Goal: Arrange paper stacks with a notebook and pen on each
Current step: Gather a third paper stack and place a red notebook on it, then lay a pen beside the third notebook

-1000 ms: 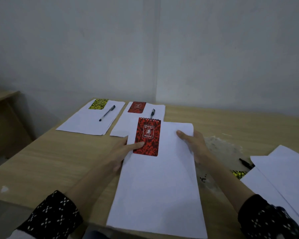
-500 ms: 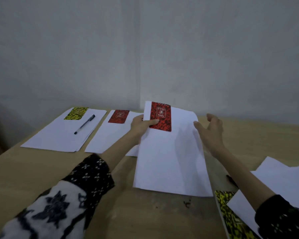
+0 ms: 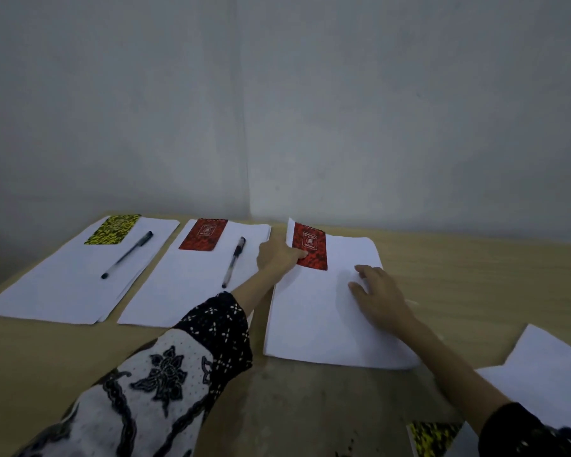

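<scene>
While the left hand [image 3: 279, 257] reaches forward across the table [image 3: 475, 275], its fingers [image 3: 302, 254] pinch the near left edge of a red notebook [image 3: 310, 245], thumb on the cover, with the notebook lying at the far left corner of the third paper stack [image 3: 323, 311]. To the right of those fingers, the right hand [image 3: 378, 293] lies palm down on the same stack, fingers [image 3: 365, 270] spread loosely and holding nothing. Left of the left-hand fingers, just beside them, lies a second paper stack [image 3: 185, 285] carrying a second red notebook [image 3: 203, 234] and a pen [image 3: 234, 261]. Further left, a first paper stack [image 3: 63, 285] carries a yellow-black notebook [image 3: 112, 229] and another pen [image 3: 127, 254]. Near the right forearm, at the lower right, loose white sheets [image 3: 548, 374] overlap, and the corner of another yellow-black notebook [image 3: 432, 437] shows beneath them. Patterned black-and-white sleeves [image 3: 165, 384] cover both forearms
</scene>
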